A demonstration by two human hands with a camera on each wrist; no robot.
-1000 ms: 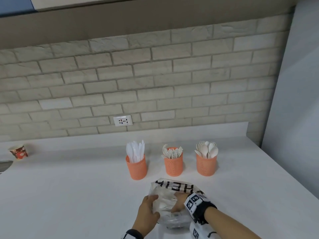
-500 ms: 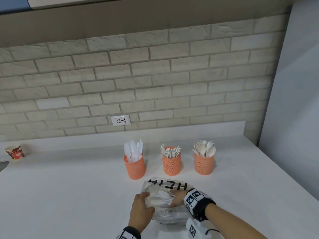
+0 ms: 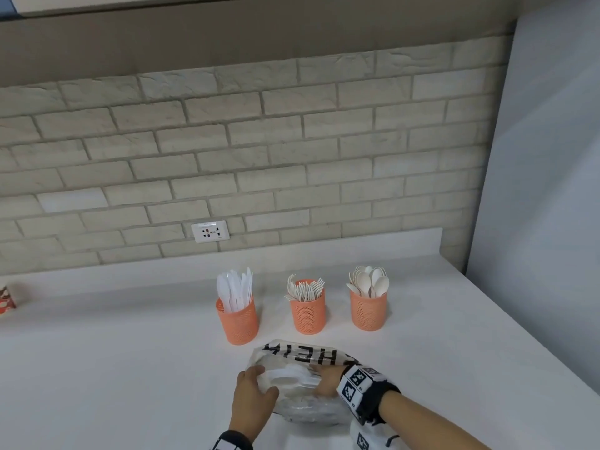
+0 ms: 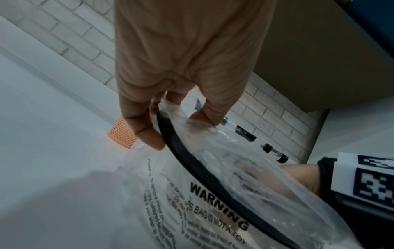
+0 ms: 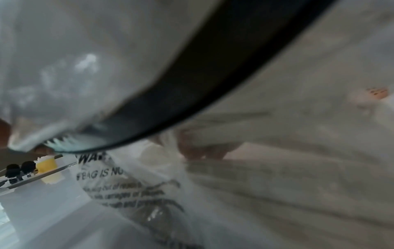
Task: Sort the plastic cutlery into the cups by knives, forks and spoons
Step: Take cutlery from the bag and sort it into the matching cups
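Observation:
Three orange mesh cups stand in a row on the white counter point(image 3: 97, 368): knives in the left cup point(image 3: 237, 319), forks in the middle cup point(image 3: 308, 315), spoons in the right cup point(image 3: 368, 311). In front of them lies a clear plastic bag point(image 3: 302, 354) with black lettering and white cutlery point(image 3: 290, 376) inside. My left hand point(image 3: 256, 393) pinches the bag's black-banded rim point(image 4: 181, 160) between thumb and fingers. My right hand point(image 3: 326, 380) reaches into the bag among the cutlery. Its fingers point(image 5: 202, 151) show only as a blur through the film.
A patterned paper cup point(image 3: 6, 300) stands at the counter's far left edge. A wall socket point(image 3: 210, 231) sits in the brick wall behind the cups. A grey panel point(image 3: 535, 222) closes off the right side.
The view has drifted a little to the right. Both hands stay at the bag, the left on its rim and the right inside it.

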